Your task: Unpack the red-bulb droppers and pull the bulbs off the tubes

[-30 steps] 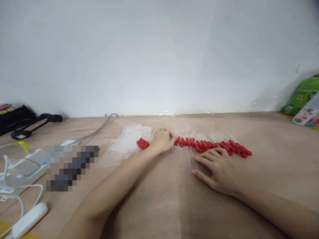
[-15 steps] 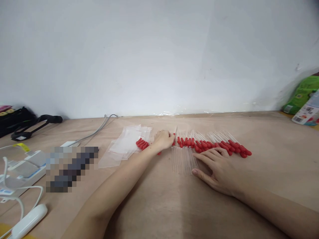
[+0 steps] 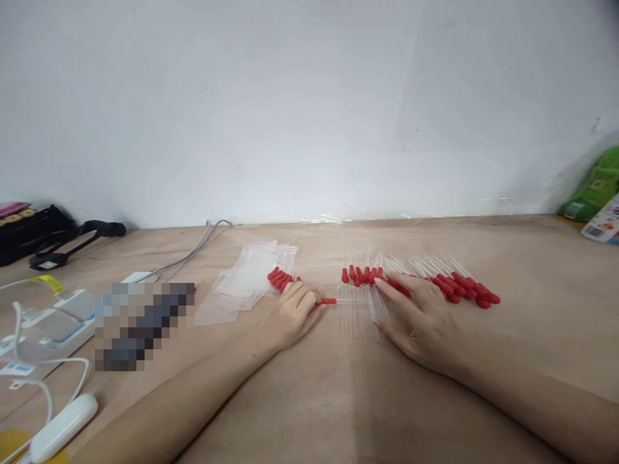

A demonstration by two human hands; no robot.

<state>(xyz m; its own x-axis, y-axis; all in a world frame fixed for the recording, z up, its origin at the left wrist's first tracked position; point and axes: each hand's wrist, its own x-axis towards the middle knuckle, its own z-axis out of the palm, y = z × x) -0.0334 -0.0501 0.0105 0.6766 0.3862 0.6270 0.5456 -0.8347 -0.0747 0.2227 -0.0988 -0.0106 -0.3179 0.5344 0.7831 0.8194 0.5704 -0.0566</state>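
mid-frame, the left hand point(image 3: 294, 314) pinches one dropper point(image 3: 329, 301) by its red end. its long axis runs sideways toward the right hand point(image 3: 420, 319), which is spread flat on the dropper row point(image 3: 464, 283).

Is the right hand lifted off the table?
No, the right hand lies flat on the clear tubes on the table.

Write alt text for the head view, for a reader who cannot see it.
The left hand holds a red-capped dropper on a wooden table; the right hand lies flat beside a row of clear tubes. More droppers lie behind.
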